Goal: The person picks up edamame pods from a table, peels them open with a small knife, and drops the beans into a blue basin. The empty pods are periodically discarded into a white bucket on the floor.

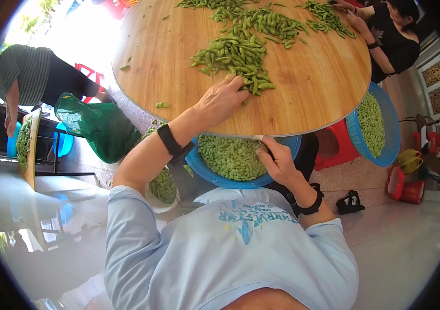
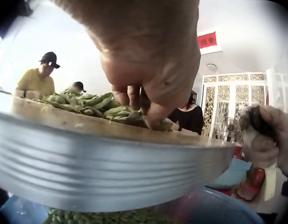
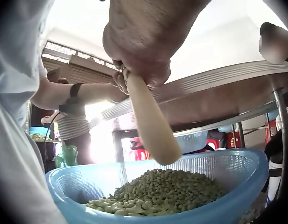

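My left hand (image 1: 222, 101) is at the near edge of a heap of green edamame pods (image 1: 233, 51) on the round wooden table. Its bent fingers and thumb pinch pods there, as the left wrist view shows. Just below the table rim, my right hand (image 1: 281, 164) grips a pale, smooth, round-ended piece like a handle (image 3: 153, 126), which points down toward a blue basin (image 3: 249, 186). Something dark (image 2: 262, 122) shows among the right fingers; cannot tell what it is. Shelled green beans (image 1: 233, 157) fill the basin on my lap.
A second blue basin of beans (image 1: 371, 124) stands at the right by a red stool (image 1: 336, 146). A green mesh bag (image 1: 103, 132) and a pail of pods (image 1: 163, 187) are at my left. Another person (image 1: 396, 39) works across the table; someone in stripes (image 1: 23, 72) stands left.
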A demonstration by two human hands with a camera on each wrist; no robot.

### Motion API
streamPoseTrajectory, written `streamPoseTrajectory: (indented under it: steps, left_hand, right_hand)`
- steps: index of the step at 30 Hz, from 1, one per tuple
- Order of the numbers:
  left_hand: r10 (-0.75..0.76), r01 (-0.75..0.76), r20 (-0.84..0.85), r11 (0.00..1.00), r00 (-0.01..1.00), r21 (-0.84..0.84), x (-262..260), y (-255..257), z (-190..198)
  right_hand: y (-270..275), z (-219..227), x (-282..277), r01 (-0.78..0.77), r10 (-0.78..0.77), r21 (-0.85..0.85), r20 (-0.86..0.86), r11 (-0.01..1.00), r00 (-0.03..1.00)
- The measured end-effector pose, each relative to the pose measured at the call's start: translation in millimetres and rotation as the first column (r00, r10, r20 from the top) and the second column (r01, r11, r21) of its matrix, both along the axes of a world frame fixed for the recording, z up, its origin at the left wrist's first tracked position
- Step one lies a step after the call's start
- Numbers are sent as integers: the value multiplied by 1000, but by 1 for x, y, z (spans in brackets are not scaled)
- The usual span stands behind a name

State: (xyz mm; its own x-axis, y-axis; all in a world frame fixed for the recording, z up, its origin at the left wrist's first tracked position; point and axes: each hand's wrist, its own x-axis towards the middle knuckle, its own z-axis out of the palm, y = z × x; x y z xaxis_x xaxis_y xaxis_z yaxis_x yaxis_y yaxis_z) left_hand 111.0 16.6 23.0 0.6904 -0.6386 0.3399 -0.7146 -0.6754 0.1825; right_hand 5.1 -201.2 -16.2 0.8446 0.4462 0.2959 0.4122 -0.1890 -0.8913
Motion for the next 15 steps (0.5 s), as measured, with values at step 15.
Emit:
streamPoseTrajectory:
  steps: [15]
  left_hand:
    - [-413, -600, -791, 516, 451, -611, -71, -16, 1]
  right_hand:
    - [17, 16, 11, 119, 393, 678, -550, 725, 737]
